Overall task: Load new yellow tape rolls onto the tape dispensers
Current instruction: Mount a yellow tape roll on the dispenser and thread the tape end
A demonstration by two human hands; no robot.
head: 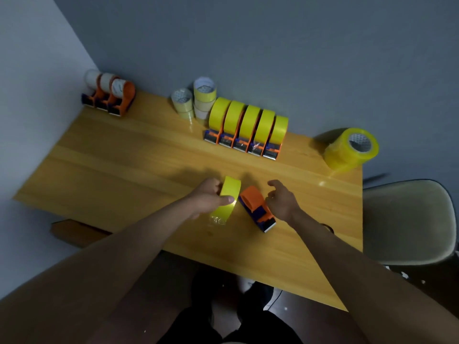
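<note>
Gripping a bright yellow roll of tape (229, 197) on edge, its thumb laid across the band, the left hand (207, 197) holds it over the middle of the yellow wooden tabletop (124, 155). Just beside the roll lies an orange-and-blue plastic tape dispenser (257, 207) with no roll on it, cutter end toward the near edge. The right hand (282, 201) hovers at the dispenser's other side, fingers loosely curled and holding nothing. Along the back wall stands a row of five dispensers loaded with yellow rolls (247, 127). Left of them are stacked pale, nearly spent tape rolls (196, 100), and in the far left corner three orange dispensers carrying whitish cores (109, 94). A plastic-wrapped pack of yellow rolls (350, 148) lies at the far right, near a pale moulded chair (407, 222).
</note>
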